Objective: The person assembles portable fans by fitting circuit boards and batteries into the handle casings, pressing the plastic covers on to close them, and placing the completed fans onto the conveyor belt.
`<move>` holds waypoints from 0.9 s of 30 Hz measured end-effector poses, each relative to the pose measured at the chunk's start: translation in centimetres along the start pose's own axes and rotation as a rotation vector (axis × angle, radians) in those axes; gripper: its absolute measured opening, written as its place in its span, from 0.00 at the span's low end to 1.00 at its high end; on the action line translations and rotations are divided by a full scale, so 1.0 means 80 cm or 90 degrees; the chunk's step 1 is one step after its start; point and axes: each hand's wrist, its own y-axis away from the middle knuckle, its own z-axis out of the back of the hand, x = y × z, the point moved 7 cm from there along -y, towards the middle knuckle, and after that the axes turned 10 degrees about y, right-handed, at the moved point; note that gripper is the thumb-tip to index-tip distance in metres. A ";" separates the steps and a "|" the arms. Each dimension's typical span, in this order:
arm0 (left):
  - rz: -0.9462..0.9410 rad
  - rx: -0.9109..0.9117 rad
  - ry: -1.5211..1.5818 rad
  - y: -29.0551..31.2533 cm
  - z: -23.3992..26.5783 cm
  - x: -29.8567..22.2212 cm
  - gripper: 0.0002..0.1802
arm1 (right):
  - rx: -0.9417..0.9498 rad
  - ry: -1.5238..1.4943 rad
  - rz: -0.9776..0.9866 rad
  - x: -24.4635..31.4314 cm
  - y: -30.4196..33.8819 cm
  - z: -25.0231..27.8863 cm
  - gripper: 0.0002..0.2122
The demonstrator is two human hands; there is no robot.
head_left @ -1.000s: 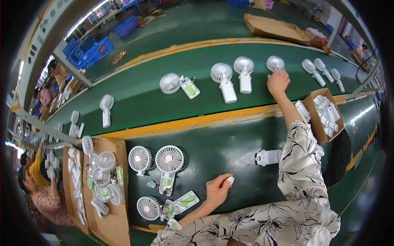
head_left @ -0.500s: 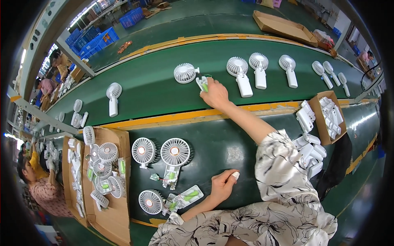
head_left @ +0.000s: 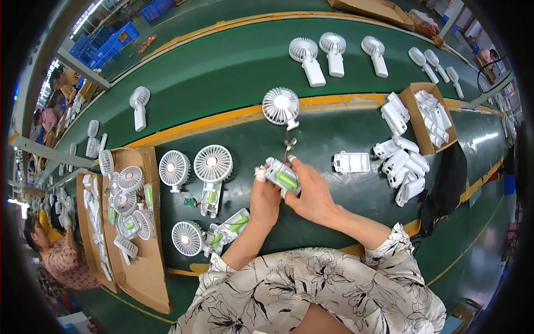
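Observation:
Both of my hands hold the opened white fan handle (head_left: 276, 170), a green battery cell showing inside it. My left hand (head_left: 264, 201), its thumb tip wrapped in white, grips the handle from the left. From the right, my right hand (head_left: 312, 192) closes its fingers on the same piece. Thin wires run from the handle up to a white round fan head (head_left: 281, 106), which lies beyond my hands at the bench's far edge. To the right of my hands lies a single white handle shell (head_left: 351, 162).
On the bench at left are fans with opened handles (head_left: 213, 161) and a cardboard box (head_left: 161, 245) of fan parts. White shells (head_left: 406, 167) pile up at right beside a smaller box (head_left: 450, 133). Assembled fans (head_left: 307, 61) stand along the green belt (head_left: 222, 83). Co-workers sit at far left.
My right hand has come back from the belt, bringing the fan onto the bench. My left hand has moved up to grip its handle. A single shell now lies at right. The view has shifted.

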 end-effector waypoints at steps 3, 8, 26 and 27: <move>0.059 -0.115 -0.105 0.009 0.019 0.011 0.19 | 0.077 -0.004 -0.030 0.002 0.013 0.011 0.25; 0.132 -0.118 -0.098 0.037 0.023 0.020 0.16 | -0.220 0.243 -0.020 -0.020 -0.040 0.044 0.30; 0.155 -0.065 -0.162 0.047 -0.005 0.018 0.13 | 0.059 -1.163 -0.257 -0.073 -0.019 -0.027 0.28; 0.173 -0.083 -0.207 0.048 -0.002 0.020 0.13 | 0.054 -1.157 -0.252 -0.075 -0.017 -0.026 0.29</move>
